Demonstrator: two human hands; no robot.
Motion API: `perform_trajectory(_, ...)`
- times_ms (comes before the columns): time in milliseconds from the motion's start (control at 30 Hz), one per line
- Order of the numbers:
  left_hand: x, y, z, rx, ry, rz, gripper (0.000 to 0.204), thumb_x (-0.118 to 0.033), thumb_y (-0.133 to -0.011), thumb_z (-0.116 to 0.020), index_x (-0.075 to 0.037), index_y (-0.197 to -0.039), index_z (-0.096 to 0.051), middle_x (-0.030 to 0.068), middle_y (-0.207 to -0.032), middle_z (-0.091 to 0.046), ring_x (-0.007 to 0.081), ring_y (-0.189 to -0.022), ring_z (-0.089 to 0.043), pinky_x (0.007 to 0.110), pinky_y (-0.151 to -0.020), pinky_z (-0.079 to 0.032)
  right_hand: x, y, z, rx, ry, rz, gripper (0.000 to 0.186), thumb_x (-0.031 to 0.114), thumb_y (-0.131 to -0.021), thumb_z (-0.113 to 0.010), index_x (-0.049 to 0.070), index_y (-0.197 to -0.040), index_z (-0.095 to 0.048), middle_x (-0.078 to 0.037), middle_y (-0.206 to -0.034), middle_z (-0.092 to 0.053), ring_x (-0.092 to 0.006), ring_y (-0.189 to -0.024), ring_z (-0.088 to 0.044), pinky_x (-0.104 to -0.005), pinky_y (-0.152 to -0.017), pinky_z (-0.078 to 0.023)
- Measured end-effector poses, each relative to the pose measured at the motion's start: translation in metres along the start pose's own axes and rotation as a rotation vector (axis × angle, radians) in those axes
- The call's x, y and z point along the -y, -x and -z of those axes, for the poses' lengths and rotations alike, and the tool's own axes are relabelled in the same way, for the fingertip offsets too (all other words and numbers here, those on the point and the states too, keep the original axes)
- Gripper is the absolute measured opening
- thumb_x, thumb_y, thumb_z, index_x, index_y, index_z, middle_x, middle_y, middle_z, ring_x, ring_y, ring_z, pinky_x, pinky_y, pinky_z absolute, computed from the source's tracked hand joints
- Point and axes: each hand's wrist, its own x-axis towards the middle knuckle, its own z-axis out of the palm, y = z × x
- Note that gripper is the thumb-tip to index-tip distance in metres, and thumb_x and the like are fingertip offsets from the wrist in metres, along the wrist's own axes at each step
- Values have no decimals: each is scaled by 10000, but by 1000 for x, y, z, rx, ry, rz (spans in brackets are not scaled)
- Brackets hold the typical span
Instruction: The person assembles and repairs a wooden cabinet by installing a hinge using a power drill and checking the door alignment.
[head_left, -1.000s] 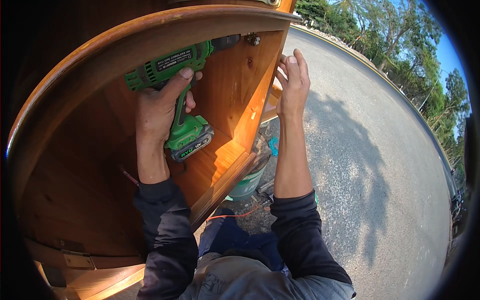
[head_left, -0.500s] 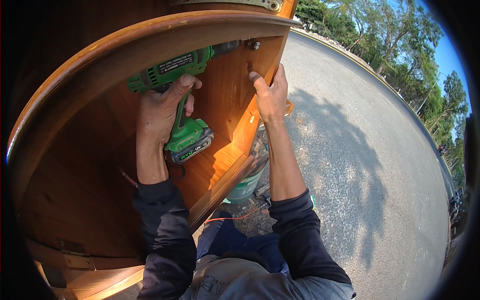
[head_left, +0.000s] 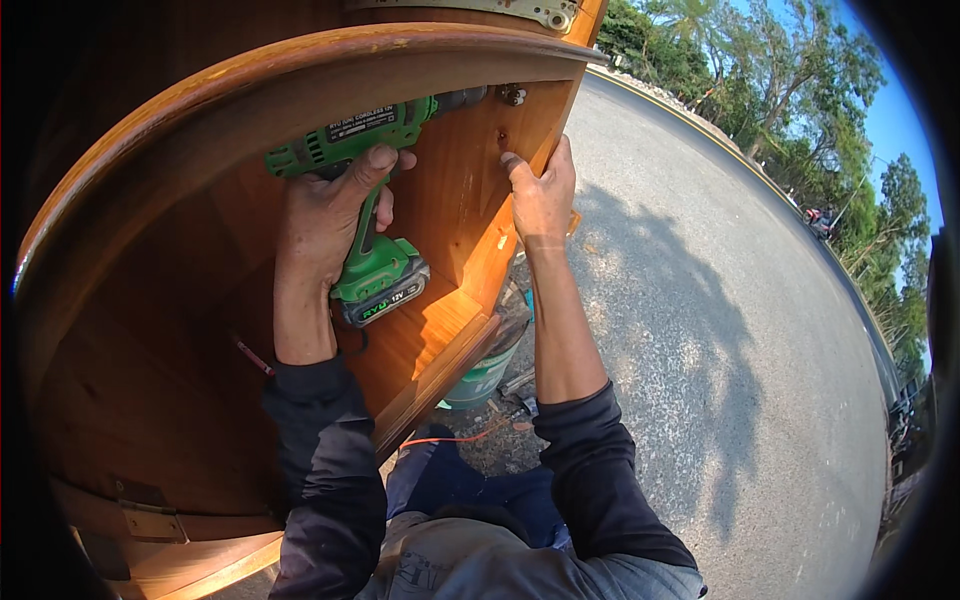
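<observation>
My left hand (head_left: 312, 228) is wrapped round the grip of a green cordless drill (head_left: 402, 122), its thumb lying along the side. The drill is inside a varnished wooden cabinet (head_left: 440, 225), under a curved wooden edge (head_left: 300, 70). Its dark chuck (head_left: 462, 99) points right at a small metal fitting (head_left: 514, 95) on the side panel; whether the tip touches it, I cannot tell. With my right hand (head_left: 543, 205) I grip the panel's outer edge, thumb on the inner face just below a dark hole (head_left: 502, 136) and fingers hidden behind.
A metal strip (head_left: 500, 10) runs along the top. A brass-coloured hinge plate (head_left: 153, 523) sits at the lower left, and a thin pencil-like stick (head_left: 254, 356) lies inside the cabinet. Below stand a green bucket (head_left: 478, 385) and an orange cord (head_left: 445, 439). Paved road (head_left: 670, 330) stretches to the right.
The drill and cabinet appear shifted very slightly to the right in the picture. Both hands keep the same holds.
</observation>
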Motion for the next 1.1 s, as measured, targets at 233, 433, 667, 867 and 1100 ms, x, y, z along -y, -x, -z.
perform_trajectory(233,4,2,-3,-25,24,17,405,-359,-885,-785,-8,-1056,-677,97,-880,-698,99,-536,-559,238,-465,-442,2,2,-1,-25,57,-14,317,13,-799,-686,-14,-1091,-566,-158,-1011,-706,-279,-925,-687,-366,-888,-507)
perform_trajectory(433,5,4,-6,-51,66,7,372,-341,-874,-801,-12,-1008,-691,81,-837,-691,94,-520,-552,244,-452,-426,-2,0,-3,-22,3,-10,295,8,-812,-682,-20,-1084,-569,-160,-992,-710,-264,-909,-687,-367,-867,-514)
perform_trajectory(667,-1,9,-11,-51,-35,49,452,-413,-886,-775,-11,-1070,-682,82,-911,-698,84,-548,-556,235,-476,-436,-4,-1,-2,-15,33,17,291,9,-816,-679,-29,-1081,-567,-174,-1000,-706,-274,-897,-688,-367,-852,-519)
perform_trajectory(867,1,10,-12,-60,-10,55,448,-409,-893,-768,-14,-1088,-690,82,-942,-713,81,-538,-538,231,-477,-435,-5,-2,-3,-2,30,0,288,8,-818,-676,-30,-1082,-567,-181,-1004,-704,-276,-900,-690,-370,-837,-525)
perform_trajectory(1100,-5,10,-14,-44,20,18,380,-368,-874,-797,-21,-1000,-710,60,-877,-711,73,-526,-539,235,-471,-438,-7,-1,-2,-20,14,10,295,-7,-813,-701,-24,-1079,-575,-168,-983,-710,-274,-897,-691,-368,-849,-520)
